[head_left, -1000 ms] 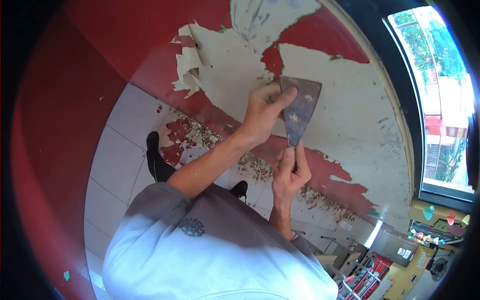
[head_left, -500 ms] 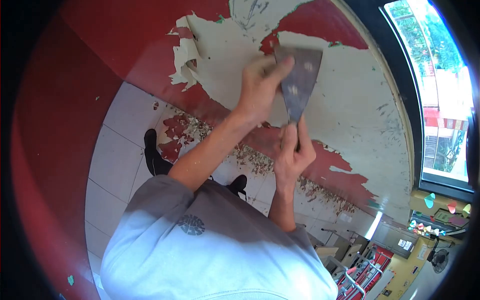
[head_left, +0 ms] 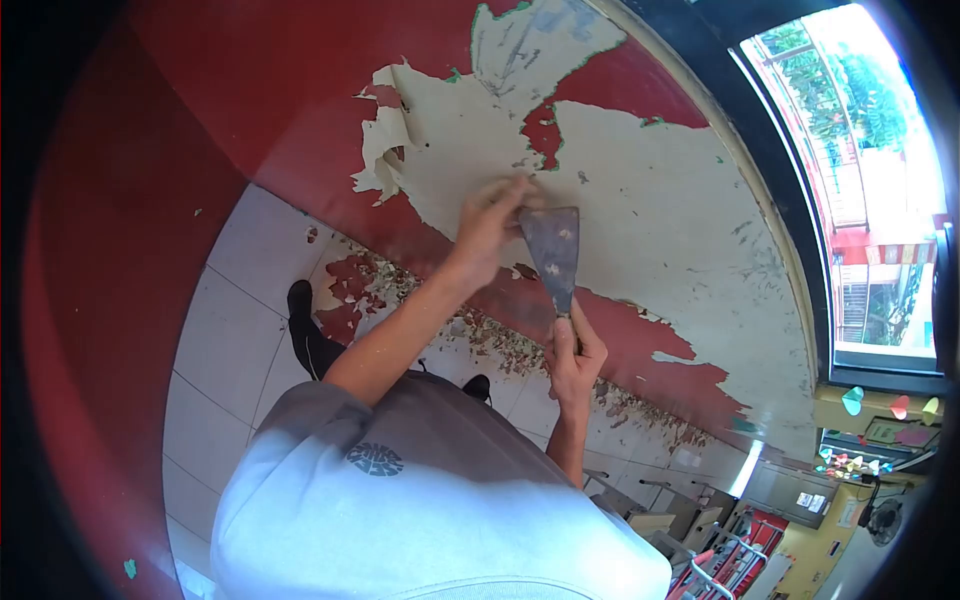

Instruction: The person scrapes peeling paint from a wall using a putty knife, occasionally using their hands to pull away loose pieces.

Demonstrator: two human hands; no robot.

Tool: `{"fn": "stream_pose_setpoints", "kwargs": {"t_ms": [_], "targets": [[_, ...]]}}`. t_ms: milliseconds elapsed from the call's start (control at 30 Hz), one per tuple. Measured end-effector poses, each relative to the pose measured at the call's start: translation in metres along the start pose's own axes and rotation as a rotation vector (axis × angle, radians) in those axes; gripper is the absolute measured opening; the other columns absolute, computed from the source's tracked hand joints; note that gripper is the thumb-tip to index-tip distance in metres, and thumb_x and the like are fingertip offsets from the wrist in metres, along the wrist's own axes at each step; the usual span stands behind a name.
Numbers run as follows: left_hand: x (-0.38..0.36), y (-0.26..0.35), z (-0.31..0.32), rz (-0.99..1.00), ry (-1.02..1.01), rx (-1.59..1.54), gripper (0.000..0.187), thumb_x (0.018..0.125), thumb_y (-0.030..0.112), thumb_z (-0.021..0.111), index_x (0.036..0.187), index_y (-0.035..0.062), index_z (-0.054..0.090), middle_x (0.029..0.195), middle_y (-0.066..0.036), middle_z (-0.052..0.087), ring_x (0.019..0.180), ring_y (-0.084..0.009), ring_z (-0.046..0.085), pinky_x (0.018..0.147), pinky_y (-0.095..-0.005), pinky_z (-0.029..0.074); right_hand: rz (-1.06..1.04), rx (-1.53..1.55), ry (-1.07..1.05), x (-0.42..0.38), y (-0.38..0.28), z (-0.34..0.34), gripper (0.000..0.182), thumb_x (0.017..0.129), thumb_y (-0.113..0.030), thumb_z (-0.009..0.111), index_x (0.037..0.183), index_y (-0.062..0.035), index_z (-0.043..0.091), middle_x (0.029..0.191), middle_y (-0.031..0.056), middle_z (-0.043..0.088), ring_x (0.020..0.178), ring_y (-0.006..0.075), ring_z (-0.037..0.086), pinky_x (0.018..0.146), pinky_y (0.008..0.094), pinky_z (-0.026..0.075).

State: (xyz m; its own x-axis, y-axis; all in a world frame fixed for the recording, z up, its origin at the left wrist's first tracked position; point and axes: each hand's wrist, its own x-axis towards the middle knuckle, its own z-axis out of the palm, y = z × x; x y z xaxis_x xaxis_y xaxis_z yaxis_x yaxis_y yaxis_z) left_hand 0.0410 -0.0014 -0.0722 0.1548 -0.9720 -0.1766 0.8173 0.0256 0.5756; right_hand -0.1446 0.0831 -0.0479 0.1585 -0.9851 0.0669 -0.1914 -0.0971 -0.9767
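My right hand is wrapped round the handle of a putty knife, whose wide, worn metal blade points up in front of the wall. Thumb and fingers cover most of the handle. My left hand is at the left corner of the blade, its fingers smeared by motion. Whether they touch the blade or hold a scrap is not clear. Behind both hands is the wall, stripped to a pale surface, with ragged patches of red paint left on it. A torn flap of paint curls off at the left.
Paint chips litter the tiled floor along the wall's foot, near my dark shoe. A dark-framed window is at the right. Metal-framed furniture and a fan stand at lower right.
Both hands and the putty knife have moved down and left in view, away from the upper red patch. My left thumb, over the blade before, is now at its corner.
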Motion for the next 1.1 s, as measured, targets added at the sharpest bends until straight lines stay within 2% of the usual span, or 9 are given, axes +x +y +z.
{"fn": "stream_pose_setpoints", "kwargs": {"t_ms": [200, 267, 300, 367, 467, 800, 867, 1000, 1100], "targets": [[0.0, 0.035, -0.04, 0.22, 0.071, 0.382, 0.026, 0.093, 0.026, 0.061, 0.108, 0.0045, 0.063, 0.093, -0.005, 0.067, 0.083, -0.0145, 0.065, 0.074, -0.0301, 0.051, 0.105, 0.071, 0.056, -0.019, 0.009, -0.008, 0.04, 0.095, -0.007, 0.055, 0.134, -0.0019, 0.052, 0.068, -0.0056, 0.047, 0.054, 0.0008, 0.036, 0.047, 0.0174, 0.029], [-0.01, 0.045, -0.042, 0.496, 0.015, 1.084, 0.026, 0.087, 0.018, 0.068, 0.108, 0.0034, 0.064, 0.095, -0.008, 0.069, 0.085, -0.0179, 0.066, 0.075, -0.0312, 0.051, 0.013, 0.069, 0.06, -0.018, 0.01, -0.008, 0.038, 0.096, -0.006, 0.052, 0.134, 0.0006, 0.051, 0.072, 0.0, 0.051, 0.052, 0.0024, 0.039, 0.043, 0.0182, 0.031], [-0.014, 0.053, -0.037, 0.504, 0.004, 1.1, 0.026, 0.087, 0.018, 0.068, 0.108, 0.0034, 0.064, 0.095, -0.008, 0.069, 0.085, -0.0179, 0.066, 0.075, -0.0312, 0.051, 0.006, 0.086, 0.068, -0.017, 0.009, -0.008, 0.038, 0.096, -0.006, 0.052, 0.134, 0.0006, 0.051, 0.072, 0.0, 0.051, 0.052, 0.0024, 0.039, 0.043, 0.0182, 0.031], [-0.022, 0.072, -0.025, 0.954, 0.113, 1.445, 0.026, 0.077, 0.011, 0.075, 0.1, 0.0032, 0.066, 0.095, -0.011, 0.069, 0.085, -0.0223, 0.066, 0.076, -0.0323, 0.051, -0.059, 0.081, 0.07, -0.013, 0.003, -0.008, 0.038, 0.096, -0.006, 0.052, 0.134, 0.0007, 0.051, 0.073, 0.0006, 0.053, 0.053, 0.0026, 0.041, 0.044, 0.0182, 0.033], [-0.018, 0.093, 0.018, 1.203, 0.156, 1.286, 0.023, 0.074, 0.009, 0.078, 0.093, 0.0023, 0.068, 0.09, -0.014, 0.068, 0.083, -0.0254, 0.066, 0.074, -0.033, 0.05, -0.101, 0.086, 0.054, -0.009, -0.001, -0.007, 0.038, 0.096, -0.006, 0.053, 0.133, 0.0006, 0.052, 0.074, 0.0004, 0.054, 0.055, 0.0026, 0.042, 0.046, 0.018, 0.034], [0.011, 0.108, 0.035, 1.419, -0.048, 1.371, 0.019, 0.073, 0.006, 0.077, 0.086, 0.0014, 0.065, 0.082, -0.012, 0.064, 0.074, -0.0261, 0.063, 0.066, -0.0332, 0.049, -0.09, 0.155, 0.102, -0.033, 0.004, -0.005, 0.039, 0.094, -0.007, 0.057, 0.132, 0.0007, 0.053, 0.073, -0.0015, 0.054, 0.056, 0.0018, 0.041, 0.048, 0.0179, 0.033], [0.008, 0.108, 0.038, 1.288, -0.022, 1.4, 0.014, 0.075, 0.004, 0.073, 0.086, 0.0017, 0.064, 0.084, -0.012, 0.061, 0.076, -0.027, 0.062, 0.069, -0.0352, 0.049, -0.079, 0.113, 0.115, -0.035, 0.011, -0.007, 0.039, 0.094, -0.008, 0.057, 0.132, 0.0011, 0.053, 0.073, -0.0017, 0.053, 0.056, 0.0014, 0.04, 0.047, 0.0175, 0.032], [0.005, 0.104, 0.027, 1.313, -0.069, 1.436, 0.013, 0.077, 0.011, 0.071, 0.087, 0.007, 0.064, 0.088, -0.011, 0.06, 0.08, -0.0308, 0.06, 0.071, -0.0398, 0.045, -0.064, 0.153, 0.14, -0.035, 0.014, -0.011, 0.038, 0.094, -0.008, 0.056, 0.131, 0.0017, 0.053, 0.073, -0.002, 0.052, 0.055, 0.0012, 0.039, 0.046, 0.0175, 0.031], [-0.009, 0.086, -0.004, 1.102, -0.303, 1.549, 0.015, 0.081, 0.006, 0.067, 0.095, 0.0032, 0.064, 0.098, -0.013, 0.06, 0.09, -0.0308, 0.062, 0.082, -0.0376, 0.047, -0.076, 0.161, 0.165, -0.021, 0.007, -0.01, 0.037, 0.095, -0.007, 0.055, 0.131, 0.0021, 0.053, 0.073, -0.0014, 0.052, 0.054, 0.0013, 0.039, 0.045, 0.0175, 0.03]]}}
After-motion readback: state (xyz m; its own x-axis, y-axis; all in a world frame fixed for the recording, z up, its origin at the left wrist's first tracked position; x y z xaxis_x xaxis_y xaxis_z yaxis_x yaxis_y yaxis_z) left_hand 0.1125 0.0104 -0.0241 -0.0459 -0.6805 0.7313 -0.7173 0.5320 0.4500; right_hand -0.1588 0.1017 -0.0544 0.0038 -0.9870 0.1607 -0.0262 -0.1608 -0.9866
